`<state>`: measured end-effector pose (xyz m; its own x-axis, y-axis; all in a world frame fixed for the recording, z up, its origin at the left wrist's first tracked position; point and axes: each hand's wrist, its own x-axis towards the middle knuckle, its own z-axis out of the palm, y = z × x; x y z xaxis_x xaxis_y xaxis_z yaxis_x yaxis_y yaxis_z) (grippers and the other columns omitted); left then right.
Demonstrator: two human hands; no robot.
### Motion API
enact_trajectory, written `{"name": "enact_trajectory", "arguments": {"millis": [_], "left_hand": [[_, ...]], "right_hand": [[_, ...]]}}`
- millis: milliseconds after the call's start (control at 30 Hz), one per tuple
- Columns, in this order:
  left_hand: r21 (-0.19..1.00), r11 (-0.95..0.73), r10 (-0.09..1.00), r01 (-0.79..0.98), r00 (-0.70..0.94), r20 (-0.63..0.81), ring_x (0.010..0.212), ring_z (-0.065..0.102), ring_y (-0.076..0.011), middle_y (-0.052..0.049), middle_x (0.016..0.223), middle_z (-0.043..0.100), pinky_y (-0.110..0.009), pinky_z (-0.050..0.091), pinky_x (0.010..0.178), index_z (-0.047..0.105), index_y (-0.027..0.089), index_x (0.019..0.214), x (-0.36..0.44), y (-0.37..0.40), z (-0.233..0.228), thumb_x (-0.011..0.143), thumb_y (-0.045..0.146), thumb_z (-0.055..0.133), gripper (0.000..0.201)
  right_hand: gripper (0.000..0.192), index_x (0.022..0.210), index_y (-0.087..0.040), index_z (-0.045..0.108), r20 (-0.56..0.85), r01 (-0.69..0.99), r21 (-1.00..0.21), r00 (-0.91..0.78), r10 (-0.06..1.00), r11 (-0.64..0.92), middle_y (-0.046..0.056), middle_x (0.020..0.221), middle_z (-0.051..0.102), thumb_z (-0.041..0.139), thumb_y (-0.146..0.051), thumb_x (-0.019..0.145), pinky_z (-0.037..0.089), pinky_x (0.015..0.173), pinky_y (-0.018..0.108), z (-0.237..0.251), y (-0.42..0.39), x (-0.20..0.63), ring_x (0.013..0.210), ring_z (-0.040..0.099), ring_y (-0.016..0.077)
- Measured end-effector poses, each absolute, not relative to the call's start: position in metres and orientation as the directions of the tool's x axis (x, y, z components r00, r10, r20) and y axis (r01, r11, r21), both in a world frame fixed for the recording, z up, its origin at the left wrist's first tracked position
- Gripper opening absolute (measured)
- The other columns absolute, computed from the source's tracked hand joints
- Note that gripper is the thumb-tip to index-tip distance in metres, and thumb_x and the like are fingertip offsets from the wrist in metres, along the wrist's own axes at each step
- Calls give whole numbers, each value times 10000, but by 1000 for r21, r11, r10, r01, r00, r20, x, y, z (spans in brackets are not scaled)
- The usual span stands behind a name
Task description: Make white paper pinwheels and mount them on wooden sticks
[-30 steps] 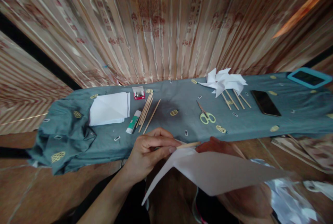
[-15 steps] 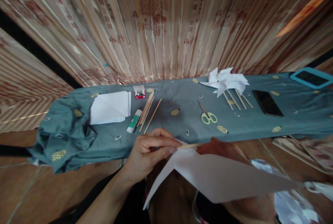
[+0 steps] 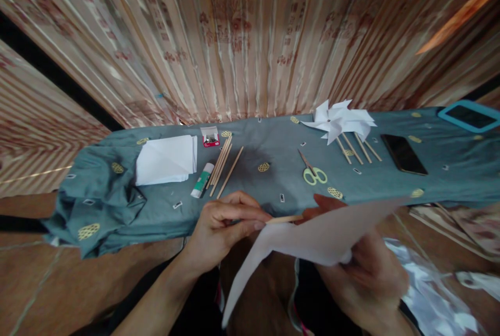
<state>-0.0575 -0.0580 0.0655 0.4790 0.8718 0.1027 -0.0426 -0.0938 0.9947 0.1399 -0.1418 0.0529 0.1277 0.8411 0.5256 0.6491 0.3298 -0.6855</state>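
Note:
My left hand (image 3: 228,226) is closed in a pinch at the left end of a wooden stick (image 3: 287,219), where it meets a white paper piece (image 3: 328,237). The paper hangs in two long flaps, one drooping left between my knees and one rising to the right. Behind the right flap, my right hand (image 3: 377,268) is bent round with its fingers near the stick's other part; the paper covers much of its grip. Whether a pin sits between the left fingertips cannot be made out.
On the cloth-covered table (image 3: 250,185) lie a paper stack (image 3: 166,161), a pin box (image 3: 210,137), a glue stick (image 3: 202,179), loose sticks (image 3: 222,166), scissors (image 3: 312,172), paper pinwheels (image 3: 339,120), a phone (image 3: 404,153) and a blue-framed tablet (image 3: 471,116). A bag (image 3: 433,294) is below right.
The paper's right flap has swung upward, from pointing low right to pointing high right. More of my right hand shows beneath it. My left hand keeps its pinch in place.

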Motion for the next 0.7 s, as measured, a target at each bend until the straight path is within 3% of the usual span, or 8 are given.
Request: {"name": "enact_trajectory", "arguments": {"millis": [133,333,500,700], "left_hand": [[999,31,887,-33,463,-13,652,580,-109,-45,740,670,-192,437,564,797,213,764,-54,-57,59,725,190,735,77],[976,211,917,-61,358,-176,549,487,-77,-7,699,634,-192,358,498,755,160,672,-40,-50,29,634,203,714,70],[969,241,924,-62,320,-209,462,386,-63,37,442,497,-198,302,470,598,152,436,-32,-42,5,556,204,654,143],[943,322,916,-79,279,-289,435,395,-62,16,454,549,-206,308,451,622,147,477,-26,-42,-9,530,252,700,142]], "right_hand": [[373,1194,-260,593,456,582,-768,204,866,267,17,913,759,661,-269,827,575,549,213,55,-130,138,668,715,155],[428,1157,-229,599,174,287,-953,252,952,98,18,889,742,727,-345,765,545,555,249,29,-96,143,650,674,155],[462,1105,-207,586,53,82,-996,187,981,38,37,891,729,749,-341,694,538,627,292,10,-74,147,713,665,179],[461,993,-218,595,-72,-44,-997,129,989,-66,17,837,716,782,-345,591,518,610,291,5,-62,150,662,631,166]]}}
